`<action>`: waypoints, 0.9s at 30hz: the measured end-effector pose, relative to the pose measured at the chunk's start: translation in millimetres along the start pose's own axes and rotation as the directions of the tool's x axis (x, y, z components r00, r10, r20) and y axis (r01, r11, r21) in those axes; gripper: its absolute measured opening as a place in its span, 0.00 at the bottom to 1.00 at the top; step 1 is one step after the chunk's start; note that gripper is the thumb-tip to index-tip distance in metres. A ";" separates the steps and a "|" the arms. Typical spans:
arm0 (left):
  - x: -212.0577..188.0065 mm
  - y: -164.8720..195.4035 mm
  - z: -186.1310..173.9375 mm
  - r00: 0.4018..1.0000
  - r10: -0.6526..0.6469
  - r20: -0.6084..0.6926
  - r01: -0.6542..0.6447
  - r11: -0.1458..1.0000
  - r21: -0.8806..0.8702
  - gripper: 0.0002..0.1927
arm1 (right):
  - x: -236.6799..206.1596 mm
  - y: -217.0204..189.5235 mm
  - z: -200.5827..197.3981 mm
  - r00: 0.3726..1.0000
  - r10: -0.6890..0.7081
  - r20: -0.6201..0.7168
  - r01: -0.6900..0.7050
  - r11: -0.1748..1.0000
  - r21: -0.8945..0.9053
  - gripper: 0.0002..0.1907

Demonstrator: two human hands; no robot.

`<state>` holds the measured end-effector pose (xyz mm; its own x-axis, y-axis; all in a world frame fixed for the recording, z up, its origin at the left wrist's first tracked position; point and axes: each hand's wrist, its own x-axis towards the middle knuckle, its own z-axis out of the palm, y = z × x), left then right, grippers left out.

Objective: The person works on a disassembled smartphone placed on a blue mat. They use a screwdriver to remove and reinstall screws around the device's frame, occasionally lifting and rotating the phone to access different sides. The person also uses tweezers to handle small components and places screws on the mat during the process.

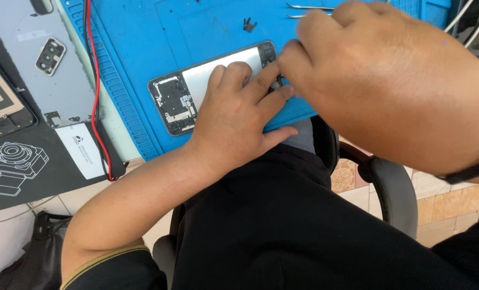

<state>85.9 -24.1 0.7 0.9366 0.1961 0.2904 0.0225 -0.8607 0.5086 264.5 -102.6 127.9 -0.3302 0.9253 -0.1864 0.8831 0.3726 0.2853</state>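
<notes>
The left hand's fingers [234, 75] lie flat and slightly spread on the opened phone [196, 91], pressing down on its silvery metal plate, with the index finger stretched toward the phone's far end. They grip nothing; they only hold the phone down. The left hand [239, 115] covers the middle of the phone, and its forearm runs back toward the lower left of the view.

The right hand's fingertips [290, 62] are pinched together at the phone's far end, just beside the left index finger, around a small dark part that is too hidden to make out. Whether they truly clamp it I cannot tell. The right hand [390, 80] looms large and blurred beyond that end of the phone, with a dark band [467, 173] on its wrist.

The phone lies face down with its back off, circuit board exposed at the end away from the right hand. It rests on a blue work mat [143, 48], close to the mat's near edge. Past the phone on the mat lie two small dark parts [249, 24] and a pair of metal tweezers [306, 7]. Beside the phone, off the mat's ribbed border, run a red cable [95, 96], then a grey back cover [41, 59] with a camera cut-out. Nearer the person than the phone are a dark-clothed lap and a chair armrest [390, 182].
</notes>
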 end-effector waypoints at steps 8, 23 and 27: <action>0.4 0.2 0.5 1.000 0.007 -0.004 -0.007 1.000 0.016 0.32 | -8.3 -0.7 8.8 0.998 -0.030 0.060 0.035 0.996 -0.082 0.09; -2.6 -2.4 0.3 1.000 0.006 0.001 -0.006 1.000 0.022 0.35 | -8.3 -3.0 14.0 0.999 -0.005 0.050 0.009 0.997 -0.078 0.10; -2.5 -2.1 0.8 1.000 0.007 -0.001 -0.007 1.000 0.027 0.34 | -12.4 0.0 15.9 1.000 0.010 0.030 -0.009 1.000 -0.026 0.10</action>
<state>83.8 -23.2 -1.8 0.9365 0.1900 0.2947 0.0249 -0.8744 0.4846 273.9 -115.2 115.3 -0.3117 0.9263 -0.2115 0.8769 0.3662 0.3114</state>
